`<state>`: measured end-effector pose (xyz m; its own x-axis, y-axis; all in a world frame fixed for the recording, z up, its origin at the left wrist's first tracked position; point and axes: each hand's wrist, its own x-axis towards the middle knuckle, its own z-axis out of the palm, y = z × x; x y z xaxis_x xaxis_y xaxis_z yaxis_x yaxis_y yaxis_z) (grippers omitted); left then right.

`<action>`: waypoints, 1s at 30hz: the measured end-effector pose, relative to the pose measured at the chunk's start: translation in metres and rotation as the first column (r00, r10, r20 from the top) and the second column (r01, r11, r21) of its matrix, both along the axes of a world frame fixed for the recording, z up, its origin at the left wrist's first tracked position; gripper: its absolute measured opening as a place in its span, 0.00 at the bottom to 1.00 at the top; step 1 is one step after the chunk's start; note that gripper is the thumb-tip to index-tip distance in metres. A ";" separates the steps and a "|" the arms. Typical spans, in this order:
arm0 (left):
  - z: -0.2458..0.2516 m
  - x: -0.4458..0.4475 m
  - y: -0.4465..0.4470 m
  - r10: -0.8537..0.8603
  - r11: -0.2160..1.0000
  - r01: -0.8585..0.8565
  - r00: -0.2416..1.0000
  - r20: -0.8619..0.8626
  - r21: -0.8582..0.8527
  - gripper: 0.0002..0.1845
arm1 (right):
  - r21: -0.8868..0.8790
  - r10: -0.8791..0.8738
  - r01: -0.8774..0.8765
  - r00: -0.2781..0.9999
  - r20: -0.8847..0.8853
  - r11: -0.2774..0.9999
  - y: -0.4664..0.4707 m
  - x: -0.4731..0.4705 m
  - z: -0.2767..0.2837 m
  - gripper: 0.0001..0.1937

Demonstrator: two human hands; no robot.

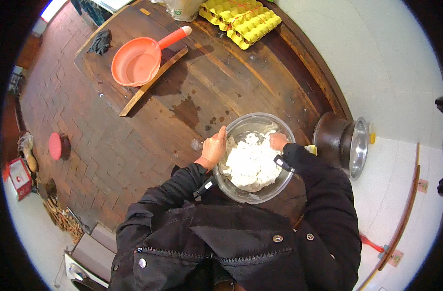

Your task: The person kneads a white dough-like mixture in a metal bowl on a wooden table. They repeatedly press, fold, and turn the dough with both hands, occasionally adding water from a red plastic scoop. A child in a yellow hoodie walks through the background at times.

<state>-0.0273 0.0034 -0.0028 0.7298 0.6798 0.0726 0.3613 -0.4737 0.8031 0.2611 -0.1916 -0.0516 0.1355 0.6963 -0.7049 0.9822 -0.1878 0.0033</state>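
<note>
A large steel bowl [256,200] holds a lumpy mass of white dough [252,165] close in front of my body. My left hand [214,147] grips the bowl's left rim, its fingers at the upper left edge. Inside the bowl, my right hand [278,141] is curled against the dough at the upper right; its fingertips are hidden, so whether it holds any dough cannot be told. Dark sleeves with small devices strapped near the wrists reach in from both sides.
An orange plastic dipper [136,62] lies on the wooden table [214,87] beside a raised wooden strip. Yellow egg trays [243,22] and a plastic bag [183,9] are at the back. A metal basin [359,148] atop a dark pot stands right, near the wall.
</note>
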 end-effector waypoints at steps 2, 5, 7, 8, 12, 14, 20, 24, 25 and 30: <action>-0.001 0.002 -0.003 0.009 1.000 -0.009 1.000 0.001 0.004 0.16 | 0.156 -0.068 0.078 0.995 -0.071 0.985 0.000 0.001 -0.003 0.09; -0.003 0.003 -0.004 0.005 1.000 -0.004 1.000 -0.030 0.026 0.17 | 0.282 -0.037 0.070 0.992 -0.119 0.957 0.033 -0.031 -0.029 0.08; -0.004 0.003 -0.004 0.007 0.999 -0.007 1.000 0.004 0.033 0.17 | 0.410 0.250 -0.124 0.930 -0.270 0.904 0.059 -0.056 -0.054 0.11; -0.004 0.003 -0.004 0.002 1.000 -0.002 1.000 -0.020 0.030 0.17 | 0.430 0.289 -0.170 0.930 -0.228 0.887 0.062 -0.058 -0.059 0.09; 0.001 -0.001 0.000 -0.028 0.999 0.029 0.998 -0.062 0.027 0.17 | 0.214 0.309 -0.328 0.944 0.116 0.920 0.031 -0.031 -0.048 0.13; 0.003 -0.001 0.000 -0.038 0.999 0.038 0.997 -0.073 0.002 0.17 | 0.022 -0.003 -0.001 0.983 0.182 1.000 0.011 -0.008 -0.030 0.09; 0.002 0.001 -0.003 -0.029 1.000 0.029 0.996 -0.083 -0.003 0.17 | 0.333 0.041 -0.098 0.984 0.174 0.938 0.035 -0.039 -0.016 0.08; -0.003 0.003 -0.004 0.002 0.998 0.000 0.999 -0.035 0.067 0.16 | 0.361 0.328 -0.287 0.943 -0.057 0.887 0.082 -0.079 -0.045 0.08; -0.004 0.003 -0.004 0.005 0.997 -0.001 0.999 -0.045 0.077 0.15 | 0.372 0.220 -0.175 0.972 -0.081 0.912 0.085 -0.086 -0.050 0.08; -0.003 0.004 -0.001 0.000 0.999 0.001 1.000 -0.024 0.041 0.15 | 0.301 0.650 -0.621 0.760 0.003 0.724 0.085 -0.114 -0.044 0.08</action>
<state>-0.0228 0.0020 -0.0054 0.7317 0.6766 0.0827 0.3802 -0.5058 0.7744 0.1471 -0.1069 -0.0959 -0.4660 0.7546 -0.4621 0.8633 0.5020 -0.0508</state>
